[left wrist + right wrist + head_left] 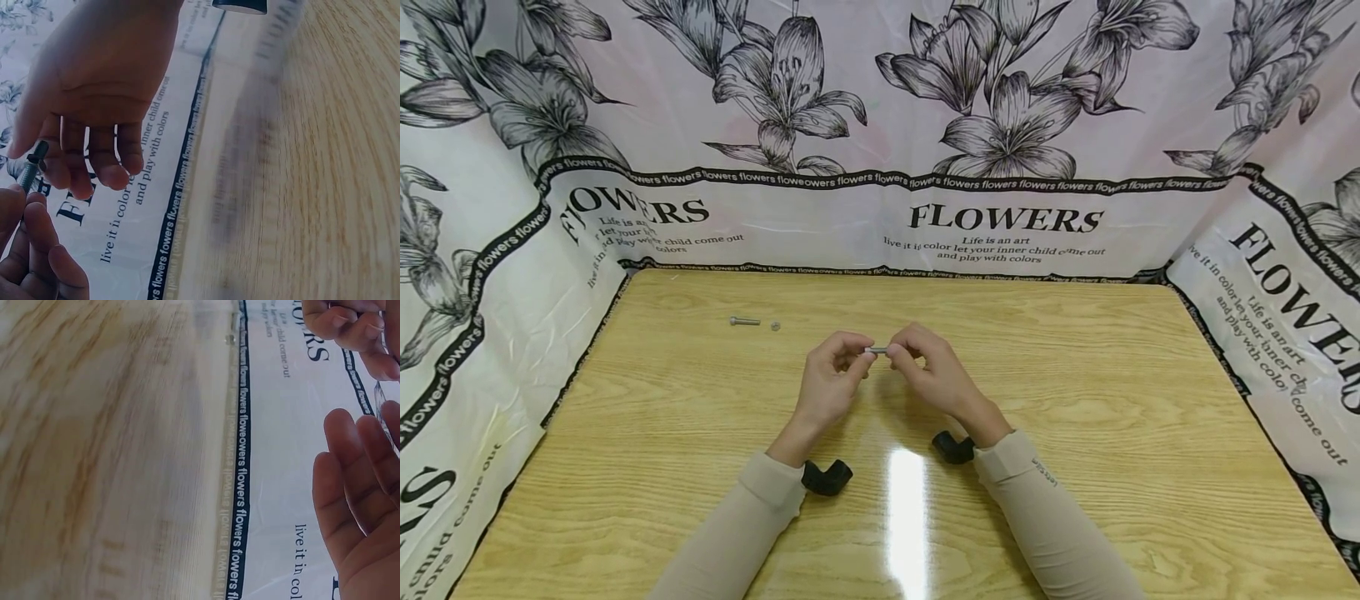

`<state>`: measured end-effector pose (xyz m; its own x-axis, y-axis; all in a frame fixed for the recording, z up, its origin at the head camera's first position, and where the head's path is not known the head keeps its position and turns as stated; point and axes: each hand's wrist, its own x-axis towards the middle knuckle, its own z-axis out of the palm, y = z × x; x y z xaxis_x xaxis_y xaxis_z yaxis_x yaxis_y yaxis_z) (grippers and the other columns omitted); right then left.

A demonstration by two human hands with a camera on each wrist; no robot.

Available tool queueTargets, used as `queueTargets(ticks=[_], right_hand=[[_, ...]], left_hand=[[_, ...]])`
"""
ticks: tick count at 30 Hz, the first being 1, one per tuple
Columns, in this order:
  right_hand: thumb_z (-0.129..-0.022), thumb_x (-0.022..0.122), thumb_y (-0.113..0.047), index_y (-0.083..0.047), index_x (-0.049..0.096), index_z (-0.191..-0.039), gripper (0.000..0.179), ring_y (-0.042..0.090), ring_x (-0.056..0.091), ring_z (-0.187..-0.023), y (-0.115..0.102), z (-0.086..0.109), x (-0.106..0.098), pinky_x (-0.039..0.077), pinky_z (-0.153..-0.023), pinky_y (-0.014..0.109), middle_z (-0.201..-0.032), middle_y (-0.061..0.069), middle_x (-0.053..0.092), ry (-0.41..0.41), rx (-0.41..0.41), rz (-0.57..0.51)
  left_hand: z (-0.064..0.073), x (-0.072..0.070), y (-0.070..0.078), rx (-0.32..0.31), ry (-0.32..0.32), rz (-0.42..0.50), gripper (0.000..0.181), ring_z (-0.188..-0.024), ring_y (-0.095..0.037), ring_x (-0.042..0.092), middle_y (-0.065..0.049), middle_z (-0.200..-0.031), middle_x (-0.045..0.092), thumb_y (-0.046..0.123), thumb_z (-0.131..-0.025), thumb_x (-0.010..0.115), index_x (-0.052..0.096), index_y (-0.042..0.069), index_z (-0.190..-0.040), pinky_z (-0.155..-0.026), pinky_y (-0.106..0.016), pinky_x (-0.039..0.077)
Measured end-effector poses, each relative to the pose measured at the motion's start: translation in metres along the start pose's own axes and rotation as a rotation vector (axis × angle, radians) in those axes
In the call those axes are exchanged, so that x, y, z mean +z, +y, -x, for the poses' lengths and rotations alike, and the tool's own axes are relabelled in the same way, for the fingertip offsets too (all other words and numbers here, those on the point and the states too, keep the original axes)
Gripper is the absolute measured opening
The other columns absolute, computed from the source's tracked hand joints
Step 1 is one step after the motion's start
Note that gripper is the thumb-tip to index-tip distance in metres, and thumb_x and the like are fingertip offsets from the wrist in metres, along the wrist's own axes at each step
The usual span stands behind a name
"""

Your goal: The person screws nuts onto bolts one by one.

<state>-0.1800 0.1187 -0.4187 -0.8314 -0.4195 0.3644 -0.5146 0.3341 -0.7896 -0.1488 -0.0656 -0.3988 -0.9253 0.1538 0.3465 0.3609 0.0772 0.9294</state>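
Observation:
In the head view a small metal bolt (880, 350) lies level between my two hands, just above the table. My right hand (936, 372) pinches one end of it between thumb and forefinger. At the other end, my left hand (832, 379) has its thumb and forefinger about a nut (34, 159) that sits on the bolt's thread in the left wrist view. The left hand's other fingers (100, 178) hang loosely bent. The right wrist view shows the right fingers (344, 440), but the bolt is mostly out of sight there.
A second bolt (745, 321) lies on the wooden table (1075, 375) at the back left, with a loose nut (776, 326) beside it. Black curved pieces (826, 477) sit by both wrists. A flower-printed sheet (820, 225) surrounds the back and sides.

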Motion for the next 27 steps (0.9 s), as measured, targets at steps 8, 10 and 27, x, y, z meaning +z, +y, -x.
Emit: queueTargets(ticks=[8, 10, 27], right_hand=[[-0.093, 0.063, -0.012, -0.011, 0.057, -0.109, 0.018, 0.016, 0.058, -0.085, 0.011, 0.001, 0.002, 0.05, -0.078, 0.038, -0.101, 0.001, 0.06, -0.003, -0.002, -0.042], [-0.094, 0.061, -0.012, -0.012, 0.058, -0.106, 0.013, 0.016, 0.058, -0.084, 0.011, 0.001, 0.002, 0.05, -0.078, 0.036, -0.098, 0.0, 0.06, -0.003, -0.021, -0.046], [-0.092, 0.065, -0.017, -0.012, 0.057, -0.115, 0.025, 0.016, 0.058, -0.085, 0.011, 0.003, 0.001, 0.049, -0.078, 0.042, -0.106, 0.0, 0.06, 0.007, 0.018, -0.039]], left_hand=[[0.0, 0.0, 0.0, 0.011, 0.003, -0.006, 0.013, -0.069, -0.04, 0.057, -0.028, -0.085, 0.061, -0.01, -0.089, 0.059, 0.061, -0.012, -0.101, -0.059, -0.023, 0.046], [0.0, 0.0, 0.0, 0.012, 0.001, -0.002, 0.013, -0.069, -0.042, 0.057, -0.029, -0.085, 0.06, -0.01, -0.089, 0.059, 0.06, -0.013, -0.101, -0.059, -0.022, 0.046], [0.0, 0.0, 0.0, -0.002, 0.01, -0.005, 0.012, -0.069, -0.043, 0.057, -0.027, -0.085, 0.061, -0.01, -0.089, 0.06, 0.061, -0.011, -0.101, -0.059, -0.023, 0.045]])
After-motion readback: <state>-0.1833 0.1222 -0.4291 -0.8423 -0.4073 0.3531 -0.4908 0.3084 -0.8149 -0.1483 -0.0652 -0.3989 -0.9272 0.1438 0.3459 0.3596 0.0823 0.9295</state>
